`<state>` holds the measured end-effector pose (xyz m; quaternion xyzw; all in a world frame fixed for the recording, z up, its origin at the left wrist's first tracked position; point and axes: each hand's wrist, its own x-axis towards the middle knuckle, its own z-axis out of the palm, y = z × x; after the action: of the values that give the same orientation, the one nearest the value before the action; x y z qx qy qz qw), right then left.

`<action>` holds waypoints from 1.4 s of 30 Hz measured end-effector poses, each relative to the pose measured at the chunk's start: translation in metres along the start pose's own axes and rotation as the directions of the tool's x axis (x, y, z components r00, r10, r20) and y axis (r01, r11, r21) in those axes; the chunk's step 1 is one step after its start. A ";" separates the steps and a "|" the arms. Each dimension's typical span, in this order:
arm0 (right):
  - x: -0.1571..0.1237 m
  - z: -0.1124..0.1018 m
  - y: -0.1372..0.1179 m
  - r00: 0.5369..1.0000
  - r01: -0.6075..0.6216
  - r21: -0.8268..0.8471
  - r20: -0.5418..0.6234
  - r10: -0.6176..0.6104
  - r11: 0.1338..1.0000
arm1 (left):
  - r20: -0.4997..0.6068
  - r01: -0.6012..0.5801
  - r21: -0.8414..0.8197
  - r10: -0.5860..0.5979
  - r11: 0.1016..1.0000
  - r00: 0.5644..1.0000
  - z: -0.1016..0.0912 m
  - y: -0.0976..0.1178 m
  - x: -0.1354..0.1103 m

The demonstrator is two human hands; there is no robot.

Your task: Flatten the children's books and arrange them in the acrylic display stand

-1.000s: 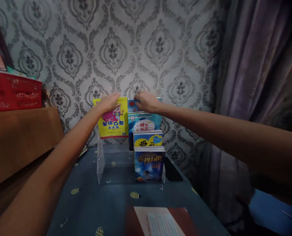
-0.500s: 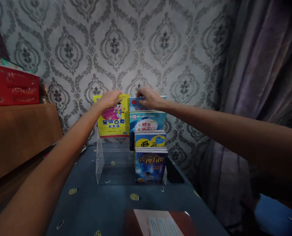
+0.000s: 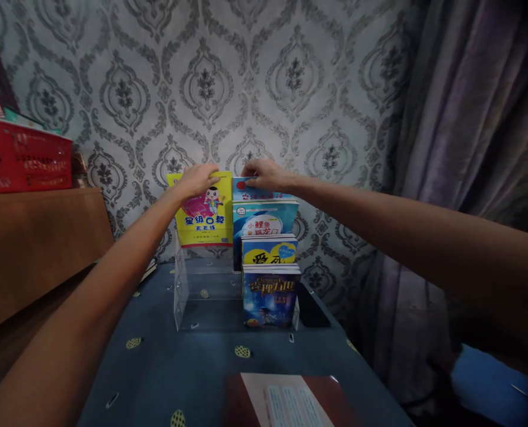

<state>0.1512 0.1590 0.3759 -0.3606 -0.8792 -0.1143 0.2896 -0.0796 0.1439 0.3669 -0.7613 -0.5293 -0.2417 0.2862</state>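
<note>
A clear tiered rack (image 3: 210,305) stands on the table and holds books on several steps. My left hand (image 3: 198,179) grips the top edge of a yellow workbook (image 3: 205,222) on the rear left step, thumb in front. To its right, my right hand (image 3: 266,177) is closed over the top of a blue book (image 3: 264,193) at the back, partly covering its cover. Below that blue book are a teal book (image 3: 268,219), a yellow-and-blue book (image 3: 270,252) and, at the front, dark blue books (image 3: 272,302). The fingertips behind the covers are hidden.
A brown-and-white book (image 3: 286,403) lies at the table's near edge. A dark flat object (image 3: 312,308) sits right of the rack. At left, a red basket (image 3: 26,157) rests on a wooden cabinet (image 3: 45,255). Patterned wallpaper is behind; a curtain (image 3: 451,178) hangs at right.
My right hand has shifted slightly left along the blue book's top, and more of its title shows. My left hand stays on the yellow workbook. The view has moved a little.
</note>
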 end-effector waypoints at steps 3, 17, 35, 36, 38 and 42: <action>-0.001 0.000 -0.001 1.000 0.006 0.019 0.002 -0.006 1.000 | -0.026 0.006 -0.028 -0.007 1.000 1.000 0.000 0.001 -0.001; 0.000 -0.001 -0.005 1.000 -0.029 0.048 0.011 0.029 0.998 | -0.066 -0.126 -0.153 0.117 0.980 0.991 -0.009 0.001 -0.005; -0.004 -0.003 -0.007 1.000 -0.024 0.052 0.014 0.023 0.998 | -0.156 -0.057 -0.245 0.018 0.968 0.988 -0.006 0.013 -0.003; -0.004 -0.003 -0.007 1.000 -0.028 0.051 0.015 0.027 0.998 | -0.155 -0.064 -0.254 0.025 0.965 0.988 -0.006 0.013 -0.003; -0.003 -0.002 -0.007 0.999 -0.032 0.048 0.011 0.031 0.998 | -0.153 -0.076 -0.266 0.036 0.961 0.988 -0.006 0.011 -0.004; -0.003 -0.001 -0.005 0.999 -0.032 0.030 0.011 0.032 0.999 | -0.124 -0.088 -0.279 0.055 0.956 0.991 -0.007 0.008 -0.001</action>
<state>0.1495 0.1533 0.3753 -0.3708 -0.8765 -0.0942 0.2921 -0.0728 0.1362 0.3694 -0.7980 -0.4437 -0.3481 0.2126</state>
